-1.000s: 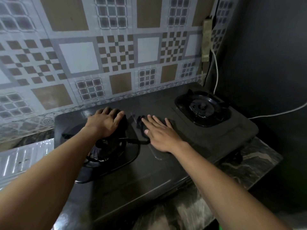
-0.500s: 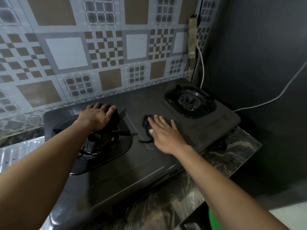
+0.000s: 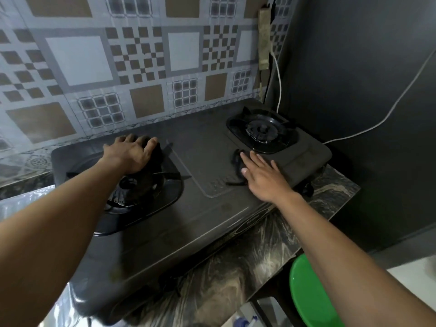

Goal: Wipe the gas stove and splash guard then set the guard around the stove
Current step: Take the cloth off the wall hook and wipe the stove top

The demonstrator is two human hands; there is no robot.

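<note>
- The gas stove (image 3: pixel 212 208) is a flat, dark, two-burner box with a dull metal top. It sits on a marbled stone counter (image 3: pixel 236 267) and its back edge is close against the tiled wall (image 3: pixel 94 67).
- The left hand (image 3: pixel 132 154) is at the back of the left burner (image 3: pixel 141 190). Its fingers curl down over a dark bundle (image 3: pixel 157 152), with the thumb on the right side of the bundle. I cannot tell whether the bundle is cloth or part of the grate.
- The right hand (image 3: pixel 262 178) lies flat on the stove top, just in front of the right burner (image 3: pixel 262 132). Its fingers are straight and slightly spread, and they press a dark rag (image 3: pixel 236 161). The rag is limp and crumpled, and a thin strip of it trails out to the left of the palm.
- Each burner is a round black ring with prong-shaped pan supports, set in a glossy rounded tray.
- A shallow embossed rectangle with rounded corners (image 3: pixel 212 180) is pressed into the top between the burners.
- A ribbed silvery sheet (image 3: pixel 14 204) lies at the left edge beside the stove — it may be the guard, but that is unclear.
- The wall pattern is smooth printed squares and checkers in brown, white and grey.
- A pale power strip (image 3: pixel 264 38) hangs upright in the corner, and a white cable (image 3: pixel 377 123) runs across the matt dark side wall (image 3: pixel 354 67).
- A shiny green plastic curve (image 3: pixel 306 291) shows below the counter.
</note>
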